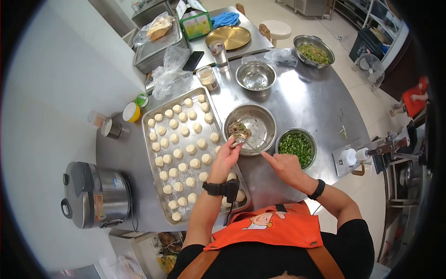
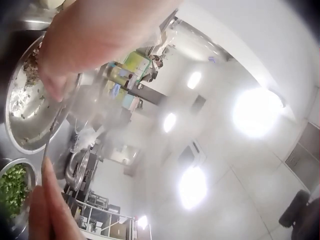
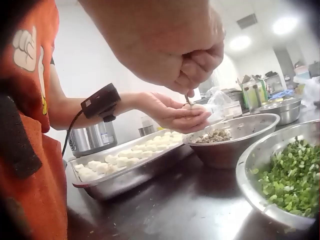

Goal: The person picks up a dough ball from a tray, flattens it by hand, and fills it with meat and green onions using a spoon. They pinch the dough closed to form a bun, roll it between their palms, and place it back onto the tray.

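Note:
My left hand [image 1: 225,160] is cupped over the near left rim of a steel mixing bowl [image 1: 267,122], which holds a clump of minced filling [image 1: 238,129]. In the right wrist view, a pale dough piece [image 3: 194,107] rests in the left hand's curled fingers, partly hidden by them. My right hand [image 1: 287,168] grips a thin metal spoon [image 1: 252,147] by its handle. The spoon's head meets the dough at the left fingertips. Close by on the right stands a bowl of chopped green onions [image 1: 296,148].
Left of the bowl, a large metal tray [image 1: 153,182] holds rows of dough pieces [image 1: 178,153]. A rice cooker [image 1: 96,195] stands at the far left. Farther back are another steel bowl [image 1: 255,76], a glass jar [image 1: 207,78] and a bowl of chopped vegetables [image 1: 314,52].

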`<act>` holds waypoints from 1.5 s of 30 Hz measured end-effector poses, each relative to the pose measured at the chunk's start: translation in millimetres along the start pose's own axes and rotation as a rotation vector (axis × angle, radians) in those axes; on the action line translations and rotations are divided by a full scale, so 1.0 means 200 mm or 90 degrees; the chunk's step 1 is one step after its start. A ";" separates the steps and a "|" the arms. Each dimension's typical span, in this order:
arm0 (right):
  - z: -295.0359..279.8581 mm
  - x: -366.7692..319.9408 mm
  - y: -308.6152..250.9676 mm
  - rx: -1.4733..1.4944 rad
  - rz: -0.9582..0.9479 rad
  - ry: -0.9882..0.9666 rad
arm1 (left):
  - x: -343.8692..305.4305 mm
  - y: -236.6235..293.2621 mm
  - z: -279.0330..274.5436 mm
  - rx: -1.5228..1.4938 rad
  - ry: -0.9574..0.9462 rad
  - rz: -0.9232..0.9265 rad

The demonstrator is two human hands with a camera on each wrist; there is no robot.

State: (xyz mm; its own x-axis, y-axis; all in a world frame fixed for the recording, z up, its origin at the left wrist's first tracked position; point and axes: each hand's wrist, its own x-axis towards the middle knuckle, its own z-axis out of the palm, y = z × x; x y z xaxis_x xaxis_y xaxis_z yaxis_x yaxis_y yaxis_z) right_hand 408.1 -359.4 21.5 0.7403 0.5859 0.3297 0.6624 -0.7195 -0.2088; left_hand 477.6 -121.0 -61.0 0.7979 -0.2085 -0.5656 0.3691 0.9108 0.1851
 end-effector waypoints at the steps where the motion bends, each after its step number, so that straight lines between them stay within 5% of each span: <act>1: -0.01 0.01 0.01 0.007 0.033 0.028 | -0.02 0.03 0.00 -0.035 -0.012 0.010; 3: -0.04 0.03 0.05 0.016 0.102 0.082 | -0.01 0.09 0.01 -0.016 0.013 0.053; 8: 0.34 0.11 0.23 -0.082 0.096 -0.068 | -0.16 0.05 0.13 0.138 -0.090 0.077; 12: 0.22 0.20 0.12 -0.100 0.068 -0.204 | -0.21 0.04 0.14 0.115 -0.061 0.030; 15: 0.18 0.19 0.14 -0.037 0.117 -0.170 | -0.23 0.06 0.09 0.109 -0.112 0.003; 16: 0.12 0.19 0.15 -0.026 0.031 -0.117 | -0.31 0.06 0.15 0.148 -0.135 0.018; 17: 0.04 0.19 0.10 0.121 0.125 -0.038 | -0.33 0.05 0.15 0.144 -0.153 0.008; 20: -0.10 0.17 0.01 0.296 0.122 -0.002 | -0.40 0.02 0.17 0.191 -0.190 -0.004; 26: -0.11 0.19 -0.08 0.214 -0.068 0.063 | -0.50 -0.11 0.21 0.225 -0.159 -0.014; 32: -0.07 0.09 -0.15 0.314 -0.101 0.089 | -0.59 -0.16 0.14 0.330 -0.185 -0.017; 35: -0.12 0.04 -0.20 0.425 0.007 0.105 | -0.64 -0.19 0.13 0.337 -0.207 -0.013; 38: -0.17 0.01 -0.30 0.662 0.355 0.080 | -0.66 -0.23 0.11 0.345 -0.233 -0.008; 41: -0.10 -0.03 -0.30 0.920 0.458 0.054 | -0.67 -0.26 0.08 0.358 -0.254 -0.019; 45: -0.13 -0.08 -0.45 0.709 0.426 0.143 | -0.72 -0.26 0.04 0.355 -0.254 -0.048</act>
State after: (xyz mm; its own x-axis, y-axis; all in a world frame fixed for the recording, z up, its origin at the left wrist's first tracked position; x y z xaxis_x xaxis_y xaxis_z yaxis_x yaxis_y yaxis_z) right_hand 333.2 -313.3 58.8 0.9961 0.0877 -0.0102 -0.0023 -0.0902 -0.9959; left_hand 347.4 -142.2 17.5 0.8352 -0.4771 -0.2736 0.5354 0.5914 0.6030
